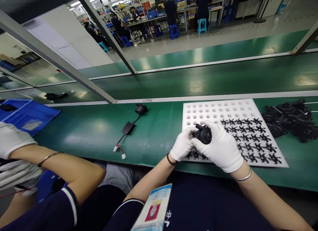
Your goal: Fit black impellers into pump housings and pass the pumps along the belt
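Both my hands wear white gloves and meet over the near left part of a white foam tray [211, 108]. My left hand [182, 144] and my right hand [221, 148] are closed together round a small black round housing [203, 134] with a short nozzle pointing left. The tray's holes hold several black star-shaped impellers [250, 138] in rows on its right and near side; the far holes stand empty.
A heap of black housings [290, 120] lies right of the tray. A black part with a wired box and connector [128, 128] lies on the green bench. A blue bin [27, 115] sits left. A co-worker's gloved hands and arm [49, 168] reach in at lower left.
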The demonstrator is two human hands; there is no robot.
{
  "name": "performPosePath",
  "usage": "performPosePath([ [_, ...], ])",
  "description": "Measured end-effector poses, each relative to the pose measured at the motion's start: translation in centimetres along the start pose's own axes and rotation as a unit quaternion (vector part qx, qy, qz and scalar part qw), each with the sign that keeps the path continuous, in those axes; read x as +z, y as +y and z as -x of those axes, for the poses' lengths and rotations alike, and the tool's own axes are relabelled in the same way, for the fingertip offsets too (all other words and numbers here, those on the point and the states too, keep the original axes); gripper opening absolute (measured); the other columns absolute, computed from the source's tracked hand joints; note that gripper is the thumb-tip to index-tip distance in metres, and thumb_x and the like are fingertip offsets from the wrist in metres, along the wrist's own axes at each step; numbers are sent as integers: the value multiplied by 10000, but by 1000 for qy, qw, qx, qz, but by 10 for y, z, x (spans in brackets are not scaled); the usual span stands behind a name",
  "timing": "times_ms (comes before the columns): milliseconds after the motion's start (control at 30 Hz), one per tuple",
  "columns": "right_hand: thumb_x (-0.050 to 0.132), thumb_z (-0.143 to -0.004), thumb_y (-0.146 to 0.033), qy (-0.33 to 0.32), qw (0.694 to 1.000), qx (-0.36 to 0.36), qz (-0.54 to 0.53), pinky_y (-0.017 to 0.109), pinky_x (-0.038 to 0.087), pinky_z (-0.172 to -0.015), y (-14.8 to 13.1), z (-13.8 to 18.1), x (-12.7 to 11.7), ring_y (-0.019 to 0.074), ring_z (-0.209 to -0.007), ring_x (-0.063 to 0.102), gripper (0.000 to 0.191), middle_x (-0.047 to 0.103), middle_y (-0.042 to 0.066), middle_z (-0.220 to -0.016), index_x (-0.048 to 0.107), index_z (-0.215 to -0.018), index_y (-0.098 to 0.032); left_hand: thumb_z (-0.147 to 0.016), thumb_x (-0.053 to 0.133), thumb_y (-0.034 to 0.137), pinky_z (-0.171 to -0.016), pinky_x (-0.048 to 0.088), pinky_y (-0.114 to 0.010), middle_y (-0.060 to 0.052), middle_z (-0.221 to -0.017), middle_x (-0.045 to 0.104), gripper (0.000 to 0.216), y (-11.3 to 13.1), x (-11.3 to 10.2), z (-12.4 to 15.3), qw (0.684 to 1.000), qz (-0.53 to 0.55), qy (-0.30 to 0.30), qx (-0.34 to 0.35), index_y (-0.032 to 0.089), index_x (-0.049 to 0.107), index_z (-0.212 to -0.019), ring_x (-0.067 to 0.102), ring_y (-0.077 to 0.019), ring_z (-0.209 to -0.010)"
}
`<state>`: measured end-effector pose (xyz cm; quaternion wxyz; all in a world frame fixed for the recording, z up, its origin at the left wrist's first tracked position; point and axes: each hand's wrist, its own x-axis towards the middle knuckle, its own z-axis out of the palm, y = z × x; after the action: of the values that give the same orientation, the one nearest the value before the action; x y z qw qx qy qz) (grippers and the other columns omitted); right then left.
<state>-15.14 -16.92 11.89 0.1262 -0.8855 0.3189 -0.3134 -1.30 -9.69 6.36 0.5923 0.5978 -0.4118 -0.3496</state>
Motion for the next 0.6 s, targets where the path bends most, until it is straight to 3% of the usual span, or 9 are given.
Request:
performPosePath([
  [267,658,-784,-575,-1,999,33,14,348,499,-537,-5,-3,1,257,-676,672,540,678,138,-970,633,-1109,-146,-794,683,283,-975,503,-338,-86,-1083,692,306,-6,1,2,999,-50,10,-2,151,611,-1060,651,-208,-1022],
  [467,644,-792,-568,-41,999,7,29,350,509,-583,-5,-1,6,267,-741,679,520,677,127,-1024,628,-1127,-171,-777,740,356,-988,515,-382,-97,-1092,705,387,2,-6,2,997,-54,-54,18,153,636,-1091,664,-249,-1033],
  [600,637,-813,-509,-95,993,65,-36,365,524,-708,5,-7,9,279,-883,673,476,674,104,-1077,618,-1172,-197,-783,753,368,-1095,464,-411,-115,-1272,652,482,11,5,2,998,55,22,7,175,585,-1191,616,-263,-1204],
])
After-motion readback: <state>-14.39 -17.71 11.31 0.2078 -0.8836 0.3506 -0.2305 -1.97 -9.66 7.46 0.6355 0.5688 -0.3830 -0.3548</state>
